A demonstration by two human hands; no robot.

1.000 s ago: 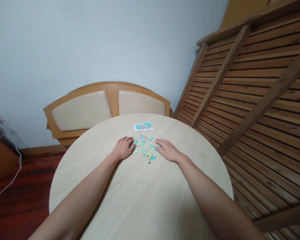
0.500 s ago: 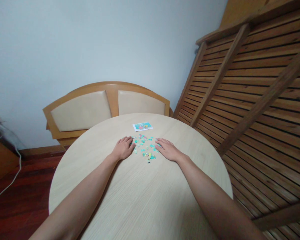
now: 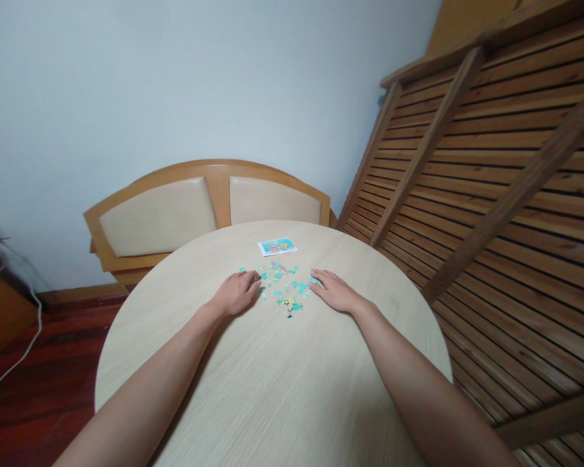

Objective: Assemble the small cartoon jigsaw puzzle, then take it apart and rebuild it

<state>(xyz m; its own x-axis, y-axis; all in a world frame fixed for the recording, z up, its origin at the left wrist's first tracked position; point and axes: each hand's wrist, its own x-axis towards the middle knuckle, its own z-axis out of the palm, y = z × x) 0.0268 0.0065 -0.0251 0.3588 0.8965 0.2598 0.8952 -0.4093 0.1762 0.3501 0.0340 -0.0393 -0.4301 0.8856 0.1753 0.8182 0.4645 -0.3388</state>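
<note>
Several small jigsaw puzzle pieces, mostly turquoise with some pink and yellow, lie scattered on the round pale wooden table. My left hand rests palm down at their left edge, fingers stretched out and slightly bent, with a turquoise piece just beyond its fingers. On the right side my right hand lies palm down with fingers apart, its fingertips at a few turquoise pieces. A yellow cartoon-face piece sits between the hands, nearer to me. Beyond the pieces lies a picture card with pink and yellow figures on turquoise.
Behind the table stands a wooden headboard with cream padded panels, against a pale wall. A slatted wooden frame leans at the right. White cables hang at the left above a dark red floor.
My right hand has shifted a little to the right, uncovering pieces beside its fingertips. My left hand has drawn slightly left and nearer, and a turquoise piece now shows beyond it.
</note>
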